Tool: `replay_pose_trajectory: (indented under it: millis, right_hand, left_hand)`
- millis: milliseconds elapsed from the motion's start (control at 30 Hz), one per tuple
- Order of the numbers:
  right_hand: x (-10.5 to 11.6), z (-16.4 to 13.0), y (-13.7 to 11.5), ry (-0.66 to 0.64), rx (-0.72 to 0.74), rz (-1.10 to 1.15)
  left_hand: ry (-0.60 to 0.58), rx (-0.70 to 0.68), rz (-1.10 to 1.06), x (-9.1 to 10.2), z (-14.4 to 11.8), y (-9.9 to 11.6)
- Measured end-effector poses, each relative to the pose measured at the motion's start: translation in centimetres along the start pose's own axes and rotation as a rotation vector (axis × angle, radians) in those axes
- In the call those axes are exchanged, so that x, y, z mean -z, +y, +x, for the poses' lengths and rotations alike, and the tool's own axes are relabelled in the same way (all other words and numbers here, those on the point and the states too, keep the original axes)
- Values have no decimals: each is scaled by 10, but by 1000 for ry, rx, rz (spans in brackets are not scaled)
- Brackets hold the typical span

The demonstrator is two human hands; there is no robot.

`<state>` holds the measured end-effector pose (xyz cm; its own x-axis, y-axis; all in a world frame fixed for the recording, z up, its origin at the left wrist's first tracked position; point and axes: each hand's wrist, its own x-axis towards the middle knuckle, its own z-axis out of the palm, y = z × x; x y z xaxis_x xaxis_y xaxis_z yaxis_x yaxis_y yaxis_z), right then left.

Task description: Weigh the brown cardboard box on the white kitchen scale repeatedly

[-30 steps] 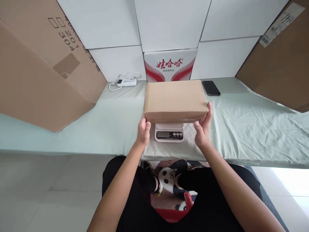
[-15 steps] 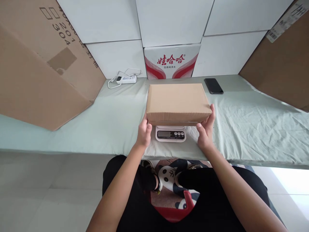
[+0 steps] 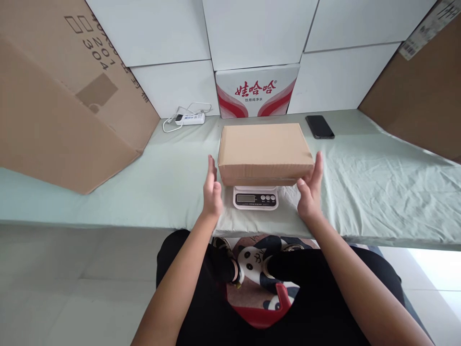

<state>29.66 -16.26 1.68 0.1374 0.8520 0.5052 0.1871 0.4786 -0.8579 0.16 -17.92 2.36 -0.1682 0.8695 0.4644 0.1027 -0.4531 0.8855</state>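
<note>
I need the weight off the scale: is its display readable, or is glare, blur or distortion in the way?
Head view: even light, no glare; the scale display sits in focus under the box but its digits are too small to read; wide-angle bending curves the table edge.

A long table (image 3: 108, 192) is covered with a pale green cloth (image 3: 378, 182), wrinkled on the right part. On the cloth, near the front edge, stands a small white kitchen scale (image 3: 255, 197). At the back lie a white power strip (image 3: 189, 118) with its cable and a black phone (image 3: 320, 127). Big cardboard boxes (image 3: 61, 110) rest at both ends, and a red-and-white carton (image 3: 257, 92) stands at the back.
</note>
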Motion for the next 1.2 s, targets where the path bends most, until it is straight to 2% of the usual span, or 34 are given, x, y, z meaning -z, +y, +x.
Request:
replay_pose_trajectory:
  millis: [100,200,433,633,800,967,1200]
  right_hand:
    - [9,6,4,99,-11,27]
    - [15,9,7,134,-38,51]
    - [11,3,8,89,-58,79]
    - [4,-1,7,-2,-55,96]
    - [-3,-5,2,-64,-34,82]
    - [-7,-8,-15,-62,-96,139]
    - [-15,-10,-24,-32,-155,157]
  left_hand:
    - [113,-18,-5,4,1,-7]
    - [122,3,-2,5,2,-11]
    - [67,2,-57,2,2,-12]
    - [-8,31,-69,2,-2,-11]
    - [-21,33,-72,3,-5,-14]
    - [-53,26,-43,5,-4,-14]
    - [-195,-18,-35,0,-2,-1]
